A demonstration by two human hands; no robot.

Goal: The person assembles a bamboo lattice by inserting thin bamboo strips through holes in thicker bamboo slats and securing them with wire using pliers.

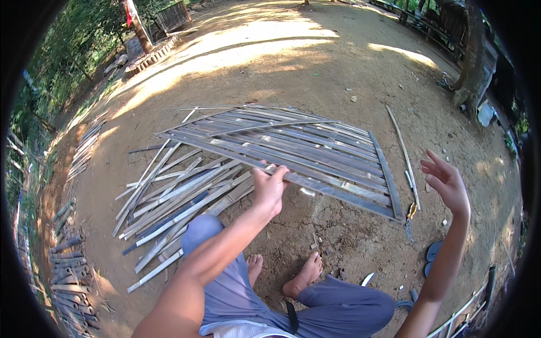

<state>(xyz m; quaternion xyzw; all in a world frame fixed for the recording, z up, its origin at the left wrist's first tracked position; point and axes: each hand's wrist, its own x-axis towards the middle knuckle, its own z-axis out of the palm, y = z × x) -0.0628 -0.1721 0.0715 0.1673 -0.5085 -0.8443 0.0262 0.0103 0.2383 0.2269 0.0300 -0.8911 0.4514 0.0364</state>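
My left hand [269, 188] grips the near edge slat of a bamboo slat panel [293, 149], its thumb and fingers closed round it. The panel is a frame of long, thin grey-brown slats with crosspieces at its ends and a diagonal strip over its top. Its near edge looks raised off the dirt; how the far side rests I cannot tell. Out to the right, my right hand [448, 183] is lifted in the air, fingers apart and holding nothing. Below it on the ground lies a yellow-handled tool [413, 211], possibly pliers.
Loose bamboo strips [180, 203] lie heaped left of my knee. One long strip [403, 146] lies right of the panel. Near my bare feet [307, 276] is a curved pale blade [367, 279]. Dark slippers [432, 256] sit at right. Bamboo poles [70, 287] line the left; a tree trunk [473, 67] stands at far right.
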